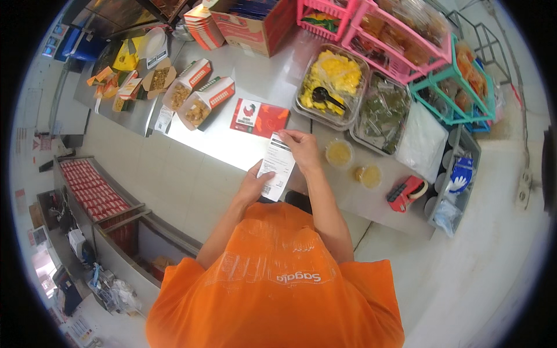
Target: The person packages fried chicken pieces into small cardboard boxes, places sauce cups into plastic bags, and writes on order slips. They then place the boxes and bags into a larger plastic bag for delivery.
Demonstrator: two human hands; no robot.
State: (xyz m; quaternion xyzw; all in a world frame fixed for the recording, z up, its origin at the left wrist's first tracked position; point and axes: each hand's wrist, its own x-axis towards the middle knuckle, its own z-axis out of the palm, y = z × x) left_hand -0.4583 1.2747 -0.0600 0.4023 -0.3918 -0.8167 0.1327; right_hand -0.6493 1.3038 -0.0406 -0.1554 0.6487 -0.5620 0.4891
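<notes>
A printed paper receipt (277,167) is stretched between my two hands, above the front edge of the steel counter. My left hand (253,185) pinches its lower left edge, thumb on top. At its upper right corner my right hand (301,150) grips it between thumb and fingers. Just beyond the receipt lies a flat red and white printed carton (260,118). Two open paper food boxes, a nearer one (206,103) and a farther one (187,85), hold brown food to the left. Another receipt (163,119) lies beside them.
Right of my hands stand two lidded cups (340,153) of yellowish contents, a tub of yellow food (333,82) with a black spoon, a container of green leaves (383,111) and a red tape dispenser (407,193). Pink baskets (400,41) and a cardboard box (250,30) line the back.
</notes>
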